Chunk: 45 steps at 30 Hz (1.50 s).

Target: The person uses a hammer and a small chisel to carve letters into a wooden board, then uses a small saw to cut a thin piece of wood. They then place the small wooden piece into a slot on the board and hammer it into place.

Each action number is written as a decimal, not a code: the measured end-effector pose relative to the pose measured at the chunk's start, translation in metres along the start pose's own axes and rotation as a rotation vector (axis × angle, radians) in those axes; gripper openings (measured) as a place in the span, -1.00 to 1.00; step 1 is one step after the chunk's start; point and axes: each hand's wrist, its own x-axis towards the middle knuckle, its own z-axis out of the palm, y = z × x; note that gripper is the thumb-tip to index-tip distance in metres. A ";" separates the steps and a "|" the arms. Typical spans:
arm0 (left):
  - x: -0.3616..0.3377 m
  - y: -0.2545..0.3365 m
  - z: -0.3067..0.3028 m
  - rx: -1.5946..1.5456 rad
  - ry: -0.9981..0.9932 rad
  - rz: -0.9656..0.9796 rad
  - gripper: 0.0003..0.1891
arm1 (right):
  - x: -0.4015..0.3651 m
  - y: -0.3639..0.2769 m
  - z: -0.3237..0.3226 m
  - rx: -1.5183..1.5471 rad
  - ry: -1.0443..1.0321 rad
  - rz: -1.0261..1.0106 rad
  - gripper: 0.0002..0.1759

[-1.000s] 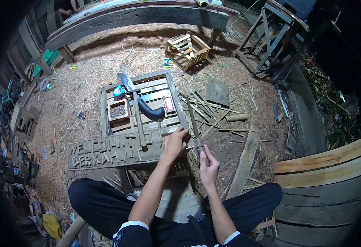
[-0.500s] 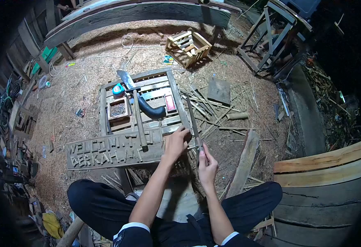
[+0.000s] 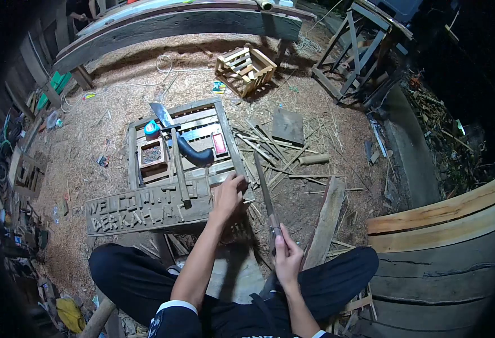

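My left hand (image 3: 229, 196) is closed near the right end of a carved wooden sign board (image 3: 137, 210) with raised stick letters. A thin pale stick (image 3: 250, 200) juts out from its fingers. My right hand (image 3: 287, 256) grips a long narrow knife (image 3: 265, 188), its dark blade pointing up and away from me. On the slatted wooden table (image 3: 233, 138) beyond the board lie a hammer (image 3: 180, 169), a machete with a curved black handle (image 3: 194, 153), a blue tape measure (image 3: 152, 130), a small wooden box of bits (image 3: 152, 154) and a red-and-white packet (image 3: 219, 143).
Loose sticks (image 3: 264, 147) and a flat board (image 3: 288, 126) lie on the sawdust-strewn ground. A long plank (image 3: 325, 219) leans near my right knee. Beyond are a slatted crate (image 3: 246, 70) and a long bench (image 3: 180, 31). Wide planks (image 3: 439, 231) lie at right. Part of another person (image 3: 81, 12) shows at far left.
My right hand and the knife have moved down and away from my left hand, widening the gap between them. The whole view has shifted slightly left.
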 end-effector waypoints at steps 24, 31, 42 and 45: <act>-0.005 0.013 -0.008 -0.089 0.032 0.002 -0.78 | 0.057 0.014 0.028 -0.058 -0.008 -0.165 -0.48; -0.008 0.012 -0.009 -0.105 0.031 0.025 -0.73 | 0.064 0.015 0.029 -0.090 -0.014 -0.196 -0.49; -0.013 0.027 -0.029 -0.166 0.033 0.018 -0.70 | 0.067 0.019 0.028 -0.116 -0.039 -0.240 -0.50; -0.015 0.037 -0.054 -0.175 0.052 0.021 -0.70 | 0.073 0.012 0.034 -0.143 -0.064 -0.264 -0.51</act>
